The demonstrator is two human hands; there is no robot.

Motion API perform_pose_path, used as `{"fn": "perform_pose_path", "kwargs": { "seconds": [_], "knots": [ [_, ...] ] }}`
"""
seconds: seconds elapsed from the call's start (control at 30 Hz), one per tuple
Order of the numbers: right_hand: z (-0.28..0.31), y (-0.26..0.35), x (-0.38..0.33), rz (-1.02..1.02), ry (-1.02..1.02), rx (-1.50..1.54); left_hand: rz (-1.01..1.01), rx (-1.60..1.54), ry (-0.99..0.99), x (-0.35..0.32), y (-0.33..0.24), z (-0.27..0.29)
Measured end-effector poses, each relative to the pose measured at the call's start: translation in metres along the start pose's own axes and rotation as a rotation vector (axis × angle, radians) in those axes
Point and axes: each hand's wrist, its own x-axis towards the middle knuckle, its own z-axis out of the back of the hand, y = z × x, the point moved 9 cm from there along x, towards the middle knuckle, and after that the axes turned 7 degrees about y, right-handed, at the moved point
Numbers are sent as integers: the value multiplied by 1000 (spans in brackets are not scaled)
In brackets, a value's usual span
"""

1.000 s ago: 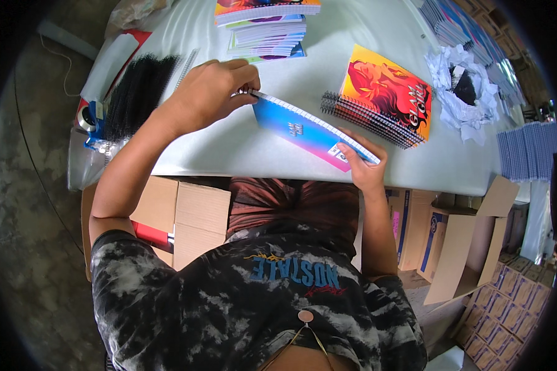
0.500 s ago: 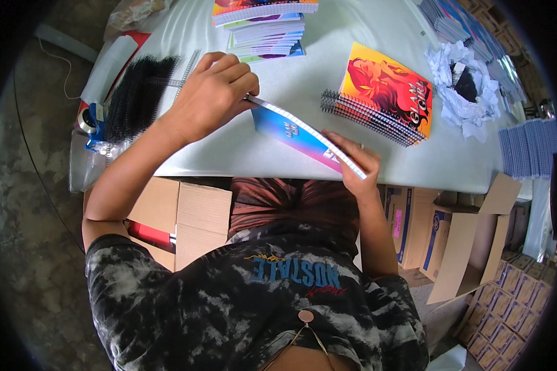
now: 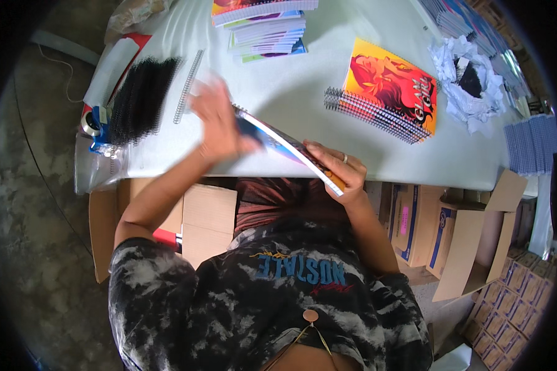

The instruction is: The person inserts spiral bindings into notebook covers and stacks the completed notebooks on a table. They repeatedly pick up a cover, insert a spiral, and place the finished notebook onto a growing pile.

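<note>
**Q:** Nearest the wearer, at the table's front edge, what does each hand do?

**A:** Right hand: closed around the lower corner of a thin notebook, thumb on top and fingers beneath, so the book is propped on a slant with its near end just past the edge of the white table. Left hand: blurred by motion; it lies against the upper, far end of the same book. The palm seems flat and the fingers spread, but whether they actually grip the cover cannot be told.

**Q:** Why hold it that way?

**A:** A likely reading: one hand anchors a corner while the other works along the bare edge, which keeps that edge raised clear of the tabletop. The book thus spans the gap between the two hands, touching both.

**Q:** What lies farther out?

**A:** Left of the left hand, near it, a single wire spiral lies straight on the table, and just beside that a heap of black spirals, both within easy reach of that hand. To the right, well apart from the right hand, a stack of bound notebooks with orange covers rests with its spirals facing the wearer. Beyond, at the far edge, stands a pile of unbound books; crumpled white paper sits at far right. Under the table, open cardboard boxes stand by the knees.
</note>
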Motion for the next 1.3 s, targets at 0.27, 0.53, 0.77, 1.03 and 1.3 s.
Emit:
{"fn": "perform_pose_path", "kwargs": {
  "seconds": [0.27,0.53,0.77,1.03,1.3],
  "knots": [
    [-5,10,8,98,33,-23,4,-44,-238,17,5,29],
    [-8,9,7,74,39,7,24,-33,-243,1,17,-7],
    [-7,12,1,57,45,5,-261,-139,-56,5,-68,28],
    [-4,4,3,55,-31,10,-249,-191,-11,-2,-63,8],
    [-6,12,12,83,-3,-61,-312,-270,38,-6,-97,16]
  ]
}}
